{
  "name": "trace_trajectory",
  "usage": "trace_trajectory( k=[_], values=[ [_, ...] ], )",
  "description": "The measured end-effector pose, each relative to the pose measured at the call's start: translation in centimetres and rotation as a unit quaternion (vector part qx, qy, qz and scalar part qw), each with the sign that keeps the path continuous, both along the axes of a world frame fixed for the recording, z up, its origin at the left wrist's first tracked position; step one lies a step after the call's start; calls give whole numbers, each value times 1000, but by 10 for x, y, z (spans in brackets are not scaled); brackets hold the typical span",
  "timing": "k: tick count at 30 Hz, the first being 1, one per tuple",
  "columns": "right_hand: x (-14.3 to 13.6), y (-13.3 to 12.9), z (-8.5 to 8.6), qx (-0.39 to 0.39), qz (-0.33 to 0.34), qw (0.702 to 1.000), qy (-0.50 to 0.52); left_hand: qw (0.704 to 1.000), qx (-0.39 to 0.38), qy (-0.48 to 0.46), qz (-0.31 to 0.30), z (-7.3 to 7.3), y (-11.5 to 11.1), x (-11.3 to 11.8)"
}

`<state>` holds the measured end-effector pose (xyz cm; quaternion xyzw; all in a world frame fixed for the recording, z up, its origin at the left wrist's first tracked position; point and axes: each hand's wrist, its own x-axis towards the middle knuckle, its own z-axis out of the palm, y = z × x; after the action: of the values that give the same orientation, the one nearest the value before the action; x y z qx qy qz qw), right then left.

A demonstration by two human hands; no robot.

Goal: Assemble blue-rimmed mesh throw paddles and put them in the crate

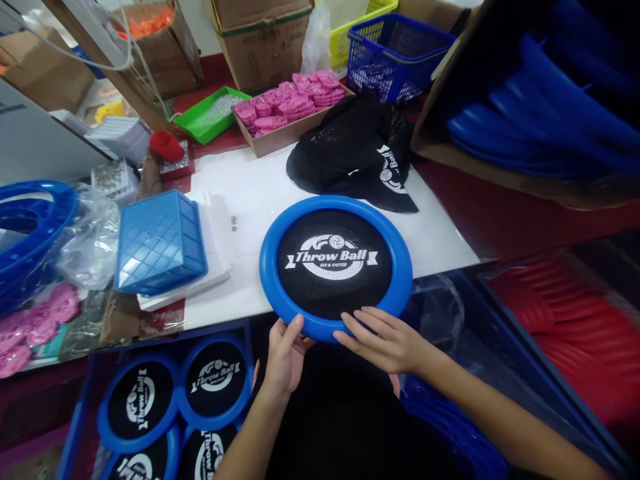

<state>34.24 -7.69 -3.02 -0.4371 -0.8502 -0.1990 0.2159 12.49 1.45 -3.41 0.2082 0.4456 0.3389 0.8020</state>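
A round disc [333,300] with a blue rim and black mesh centre, printed "Throw Ball", lies face up at the near edge of the white work surface. My left hand [289,353] grips its near rim, thumb on top and the other fingers mostly hidden underneath. On the near right part of the rim rests my right hand [383,339], its fingers spread over the top. Behind the disc is a heap of black mesh fabric [345,147] with white print.
Left stands a light-blue plastic bin [160,243]. Pink parts [290,103] fill a box behind, beside a green tray [207,117]. Finished-looking discs [215,377] lie in a crate below left. Blue rings [530,120] fill a carton right; red rings [560,333] lie lower right.
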Motion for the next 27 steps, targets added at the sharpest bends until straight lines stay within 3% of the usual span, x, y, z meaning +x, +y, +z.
trace_trajectory(
  k=[4, 13, 17, 19, 20, 23, 25, 27],
  values=[
    [-1, 0, -6, 0, -32, 998, 48, 1000, -17, 24, 6, -1, 2, 4],
    [-20, -13, -23, -38, -65, 990, 117, 995, -12, 6, 99, -7, -7, 19],
    [-37, -22, -36, -48, -136, 955, 258, 991, -2, 7, 130, -19, -12, 23],
    [-51, -23, -44, -6, -222, 886, 408, 990, -1, 3, 138, -26, -14, 24],
    [-58, -22, -48, 23, -272, 824, 496, 990, 4, 1, 140, -29, -15, 24],
    [-76, -15, -57, 40, -363, 584, 725, 990, 36, -4, 138, -41, -14, 24],
    [-83, -10, -60, -33, -330, 460, 823, 990, 57, -2, 131, -49, -12, 22],
    [-86, -7, -59, -108, -264, 386, 877, 990, 71, 9, 125, -56, -11, 20]
  ],
)
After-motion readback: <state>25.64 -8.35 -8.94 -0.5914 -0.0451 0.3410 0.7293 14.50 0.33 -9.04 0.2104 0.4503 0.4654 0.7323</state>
